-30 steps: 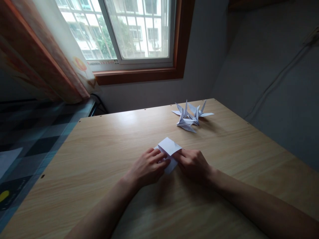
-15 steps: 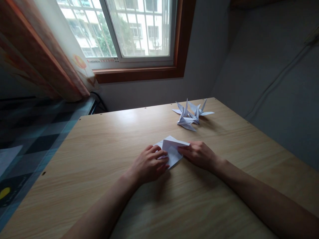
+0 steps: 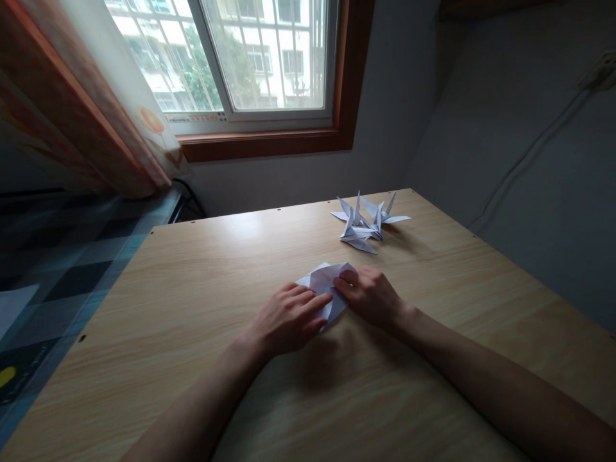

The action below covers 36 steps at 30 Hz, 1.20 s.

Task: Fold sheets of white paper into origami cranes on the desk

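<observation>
A partly folded sheet of white paper [image 3: 321, 277] lies on the wooden table, between my two hands. My left hand [image 3: 291, 316] holds its left and near side down, fingers bent over it and the index finger reaching to the middle. On the right edge, my right hand [image 3: 369, 292] grips a raised flap of the paper, with thumb and fingers pressed together on it. Parts of the sheet are hidden under the fingers. Beyond my hands stands a cluster of folded white paper cranes [image 3: 362, 232], wings and necks pointing up and outward.
The pale wooden table [image 3: 212, 269] runs back to the wall under a window [image 3: 269, 58]. To its left, a lower surface bears a dark checked cloth [image 3: 86, 276], and an orange curtain [image 3: 91, 96] hangs above. A cable [image 3: 524, 163] runs down the right wall.
My right hand has moved slightly left, bringing the flap's right corner inward over the sheet. My left index finger has stretched further across the paper. The cranes stay in place.
</observation>
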Available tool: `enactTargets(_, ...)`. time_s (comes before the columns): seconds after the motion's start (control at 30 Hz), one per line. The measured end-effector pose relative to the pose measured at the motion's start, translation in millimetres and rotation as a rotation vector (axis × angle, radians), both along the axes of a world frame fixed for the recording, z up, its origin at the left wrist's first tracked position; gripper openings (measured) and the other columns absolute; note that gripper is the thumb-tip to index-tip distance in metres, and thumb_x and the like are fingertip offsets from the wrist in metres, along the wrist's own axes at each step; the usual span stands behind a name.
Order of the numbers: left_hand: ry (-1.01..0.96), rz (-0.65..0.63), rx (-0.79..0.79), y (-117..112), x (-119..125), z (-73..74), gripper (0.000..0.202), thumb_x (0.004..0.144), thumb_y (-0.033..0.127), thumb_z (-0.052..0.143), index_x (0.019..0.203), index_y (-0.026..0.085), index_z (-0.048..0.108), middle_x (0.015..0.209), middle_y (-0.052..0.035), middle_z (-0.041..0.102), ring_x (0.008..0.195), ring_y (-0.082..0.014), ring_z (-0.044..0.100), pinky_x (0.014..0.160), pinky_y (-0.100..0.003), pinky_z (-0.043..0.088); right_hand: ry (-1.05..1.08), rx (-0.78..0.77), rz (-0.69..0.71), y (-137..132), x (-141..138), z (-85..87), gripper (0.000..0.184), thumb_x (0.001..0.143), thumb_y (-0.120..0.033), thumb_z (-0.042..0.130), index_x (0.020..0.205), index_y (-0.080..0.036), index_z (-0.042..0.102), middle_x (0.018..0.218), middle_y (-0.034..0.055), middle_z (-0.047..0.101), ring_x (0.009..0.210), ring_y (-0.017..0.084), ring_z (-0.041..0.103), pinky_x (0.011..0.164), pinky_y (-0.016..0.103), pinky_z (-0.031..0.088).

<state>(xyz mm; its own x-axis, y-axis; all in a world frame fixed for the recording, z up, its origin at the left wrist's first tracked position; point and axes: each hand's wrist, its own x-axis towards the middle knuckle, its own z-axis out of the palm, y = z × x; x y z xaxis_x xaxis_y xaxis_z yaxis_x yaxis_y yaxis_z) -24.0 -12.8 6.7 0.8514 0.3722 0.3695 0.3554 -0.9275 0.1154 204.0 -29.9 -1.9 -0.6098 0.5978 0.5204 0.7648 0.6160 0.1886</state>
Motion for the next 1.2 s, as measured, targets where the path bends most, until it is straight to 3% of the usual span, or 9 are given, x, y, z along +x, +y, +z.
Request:
enactTargets(0.13,0.023,-0.038,0.081,0.4,0.5,-0.7,0.031,0.094,0.041,0.050,0.115,0.023,0.062,0.095,-0.0057,0.068,0.083,-0.0191,0.062,0.075,-0.034,0.047,0.011,0.006,-0.031,0.0,-2.6,-0.1,0.011,0.088,-0.011,0.054,0.084,-0.014,0.063,0.083,0.0074,0.064,0.062,0.015,0.054,0.058,0.030,0.034)
enactTargets(0.23,0.016,-0.038,0.092,-0.3,0.9,-0.4,0.029,0.094,0.044,0.050,0.103,0.021,0.066,0.091,-0.0062,0.068,0.083,-0.0192,0.062,0.074,-0.033,0.047,0.088,0.075,0.090,-1.8,-0.6,-3.8,0.013,0.091,-0.012,0.052,0.097,-0.016,0.062,0.097,0.0094,0.066,0.068,0.015,0.058,0.061,0.028,0.040)
enactTargets(0.37,0.033,-0.017,0.092,-1.6,1.0,-0.4,0.023,0.093,0.038,0.052,0.099,0.021,0.066,0.090,-0.0056,0.067,0.083,-0.0182,0.062,0.073,-0.032,0.047,0.462,0.230,0.119,-2.8,3.7,-10.3,0.045,0.087,-0.011,0.060,0.128,-0.025,0.046,0.124,0.0121,0.055,0.082,0.016,0.060,0.069,0.028,0.049)
enactTargets(0.43,0.043,-0.013,0.095,-1.8,0.5,-0.7,0.018,0.092,0.032,0.052,0.099,0.021,0.066,0.092,-0.0052,0.068,0.084,-0.0180,0.063,0.073,-0.032,0.047,0.603,0.139,0.081,-0.6,7.3,-12.2,0.063,0.085,-0.014,0.065,0.138,-0.029,0.035,0.130,0.0131,0.049,0.082,0.016,0.059,0.068,0.030,0.051)
enactTargets(0.53,0.043,-0.013,0.105,-1.8,-0.5,-1.0,0.021,0.091,0.029,0.052,0.106,0.021,0.065,0.101,-0.0065,0.067,0.087,-0.0189,0.063,0.075,-0.034,0.048,0.620,-0.266,0.069,5.3,13.7,-12.8,0.073,0.082,-0.024,0.069,0.144,-0.029,0.030,0.135,0.0140,0.047,0.075,0.015,0.057,0.063,0.031,0.053)
enactTargets(0.7,0.059,-0.008,0.079,-1.9,-1.4,-2.2,0.021,0.090,0.030,0.055,0.108,0.028,0.067,0.111,-0.0064,0.064,0.090,-0.0192,0.062,0.080,-0.035,0.049,0.647,-0.640,0.067,16.9,13.6,-7.2,0.043,0.082,-0.024,0.070,0.123,-0.021,0.057,0.110,0.0060,0.064,0.062,0.010,0.052,0.061,0.026,0.047)
enactTargets(0.83,0.078,0.003,0.078,-2.4,-1.7,-3.6,0.022,0.090,0.032,0.056,0.108,0.028,0.068,0.117,-0.0074,0.062,0.093,-0.0208,0.062,0.081,-0.036,0.050,0.680,-0.593,-0.039,28.9,3.2,-0.8,0.014,0.079,-0.019,0.070,0.093,-0.018,0.068,0.089,0.0011,0.065,0.059,0.009,0.049,0.059,0.024,0.042)
enactTargets(1.0,0.090,0.001,0.064,-3.1,-0.8,-1.3,0.024,0.087,0.032,0.058,0.108,0.024,0.067,0.127,-0.0097,0.059,0.101,-0.0248,0.060,0.083,-0.038,0.049,0.637,-0.551,-0.146,40.3,-11.2,-4.7,0.016,0.070,-0.011,0.073,0.084,-0.018,0.068,0.086,0.0003,0.062,0.060,0.010,0.051,0.059,0.023,0.041)
enactTargets(1.2,0.066,-0.008,0.031,-2.5,0.6,0.1,0.022,0.087,0.033,0.059,0.104,0.021,0.064,0.101,-0.0068,0.068,0.092,-0.0223,0.060,0.076,-0.034,0.046,0.569,-0.348,-0.016,36.4,-16.5,-17.5,0.021,0.078,-0.002,0.060,0.083,-0.019,0.070,0.088,0.0041,0.068,0.084,0.018,0.059,0.074,0.028,0.047)
